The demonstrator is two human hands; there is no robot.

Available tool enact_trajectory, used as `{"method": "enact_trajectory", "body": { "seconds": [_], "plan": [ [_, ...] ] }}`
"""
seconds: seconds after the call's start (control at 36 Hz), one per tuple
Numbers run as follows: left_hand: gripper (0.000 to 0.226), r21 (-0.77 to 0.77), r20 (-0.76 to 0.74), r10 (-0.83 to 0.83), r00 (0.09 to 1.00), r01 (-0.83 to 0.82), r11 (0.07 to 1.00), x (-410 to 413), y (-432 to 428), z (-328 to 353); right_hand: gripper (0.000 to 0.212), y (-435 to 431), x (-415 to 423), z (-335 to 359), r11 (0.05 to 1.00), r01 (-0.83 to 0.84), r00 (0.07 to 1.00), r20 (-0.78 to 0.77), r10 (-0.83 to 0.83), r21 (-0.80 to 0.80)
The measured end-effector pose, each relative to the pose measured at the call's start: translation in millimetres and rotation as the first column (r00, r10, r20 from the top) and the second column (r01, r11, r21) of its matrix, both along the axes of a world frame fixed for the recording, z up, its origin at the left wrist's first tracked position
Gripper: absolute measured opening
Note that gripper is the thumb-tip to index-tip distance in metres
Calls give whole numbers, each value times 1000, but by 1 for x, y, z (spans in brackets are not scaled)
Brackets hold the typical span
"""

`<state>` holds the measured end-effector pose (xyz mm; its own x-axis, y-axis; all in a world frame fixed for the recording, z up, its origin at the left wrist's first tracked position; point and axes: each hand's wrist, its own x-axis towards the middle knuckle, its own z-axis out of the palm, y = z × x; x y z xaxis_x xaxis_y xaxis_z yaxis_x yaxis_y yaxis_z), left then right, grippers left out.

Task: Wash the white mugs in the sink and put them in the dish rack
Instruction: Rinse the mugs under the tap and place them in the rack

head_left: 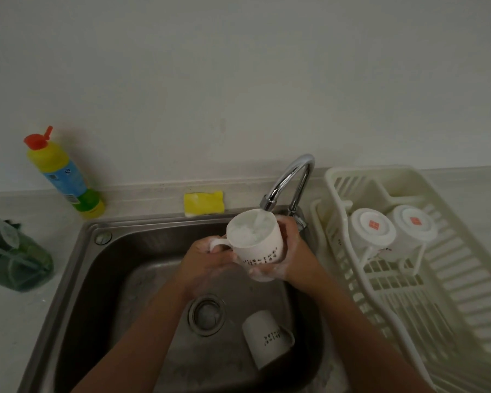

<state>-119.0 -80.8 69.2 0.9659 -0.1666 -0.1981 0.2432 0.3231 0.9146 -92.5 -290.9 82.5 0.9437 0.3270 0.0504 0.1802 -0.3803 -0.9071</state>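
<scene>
I hold a white mug (256,239) with dark lettering under the running chrome tap (288,182), above the steel sink (77,268). Water streams into the mug's mouth. My left hand (203,260) grips its handle. My soapy right hand (288,251) wraps round its far side and base. A second white mug (262,337) lies on its side in the sink basin, right of the drain (207,314). Two white mugs (372,231) (410,226) rest upside down in the cream dish rack (437,293) on the right.
A yellow sponge (204,204) lies on the ledge behind the sink. A yellow and green detergent bottle (65,177) with a red cap stands at the back left. A green translucent container (14,256) sits on the left counter.
</scene>
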Motion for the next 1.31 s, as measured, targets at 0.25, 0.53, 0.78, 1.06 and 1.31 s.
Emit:
{"method": "enact_trajectory", "body": {
  "seconds": [0.25,0.53,0.78,1.06,1.31],
  "plan": [
    [38,-39,-35,-246,969,245,969,23,15,9,92,0,5,0,990,-82,985,-142,98,115],
    [38,128,-60,255,965,-246,961,9,-17,16,86,30,-8,-22,899,318,947,-137,-290,302],
    [73,263,117,229,966,-253,931,-17,-48,3,82,51,-27,-23,880,302,952,-165,-259,367],
    [112,408,230,155,961,-240,881,-5,-28,-2,35,59,-29,-10,743,382,905,-387,-179,549],
    [91,342,164,-15,986,-42,939,-7,-7,13,19,59,-5,3,711,522,812,-531,-245,471]
  ]
}}
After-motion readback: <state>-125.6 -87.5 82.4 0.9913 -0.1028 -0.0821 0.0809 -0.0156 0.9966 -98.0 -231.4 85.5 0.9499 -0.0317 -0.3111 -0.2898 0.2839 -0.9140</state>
